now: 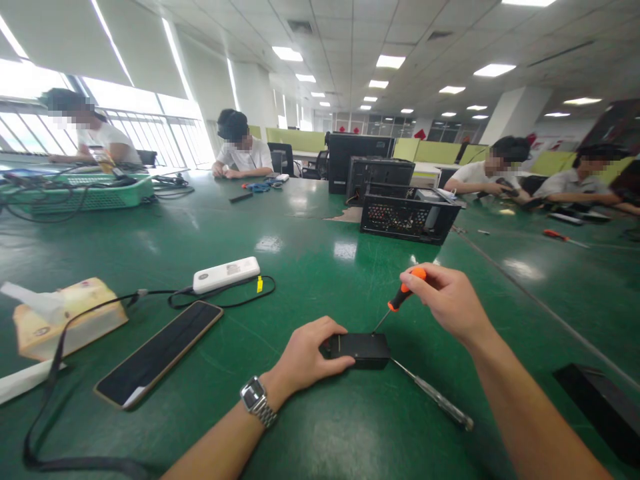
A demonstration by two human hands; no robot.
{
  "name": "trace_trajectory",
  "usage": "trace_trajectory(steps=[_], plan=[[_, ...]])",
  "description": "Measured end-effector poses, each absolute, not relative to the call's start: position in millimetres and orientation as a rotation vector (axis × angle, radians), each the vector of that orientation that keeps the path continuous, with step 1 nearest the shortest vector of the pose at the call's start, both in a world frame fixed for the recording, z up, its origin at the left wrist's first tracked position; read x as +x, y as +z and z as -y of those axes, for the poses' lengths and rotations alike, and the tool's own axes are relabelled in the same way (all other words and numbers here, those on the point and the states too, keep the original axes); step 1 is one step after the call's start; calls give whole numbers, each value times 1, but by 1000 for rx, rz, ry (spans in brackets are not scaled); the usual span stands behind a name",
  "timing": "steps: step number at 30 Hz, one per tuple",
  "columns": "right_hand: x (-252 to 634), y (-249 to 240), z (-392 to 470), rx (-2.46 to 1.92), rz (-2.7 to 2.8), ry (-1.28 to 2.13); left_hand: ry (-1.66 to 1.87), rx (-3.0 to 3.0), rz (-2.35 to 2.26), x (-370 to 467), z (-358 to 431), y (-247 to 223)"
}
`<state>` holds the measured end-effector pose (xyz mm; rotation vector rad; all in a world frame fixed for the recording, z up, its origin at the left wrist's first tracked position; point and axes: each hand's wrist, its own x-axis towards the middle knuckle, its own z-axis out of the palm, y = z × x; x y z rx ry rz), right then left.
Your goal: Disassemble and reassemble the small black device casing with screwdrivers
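A small black box (364, 351) lies on the green table (320, 267) in the lower middle. My left hand (313, 353), with a metal watch on its wrist, grips the box's left end between thumb and fingers. Held in my right hand (447, 297) is an orange and black screwdriver (403, 293), tilted, its tip at the box's far top edge. A second screwdriver (435, 393) with a silver handle lies at the box's right side, its thin end beside the box's corner.
Left: phone (159, 353), white power bank (227, 275) with black cable, tissue pack (75, 317). Farther back: green basket (95, 193), open computer case (407, 217). A black object (600, 407) lies at right, and an orange screwdriver (564, 237) beyond. Several people sit around.
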<state>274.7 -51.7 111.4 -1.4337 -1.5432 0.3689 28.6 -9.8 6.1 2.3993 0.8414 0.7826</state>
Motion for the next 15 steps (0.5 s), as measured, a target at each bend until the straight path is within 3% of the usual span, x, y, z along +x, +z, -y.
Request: trace_trajectory(steps=[7,15], plan=[[275,111,54,-1426,1606,371,798,2393,-829,28,9,4],[263,124,70,-1484,1789,116,796,2400,-838,29,9,6]])
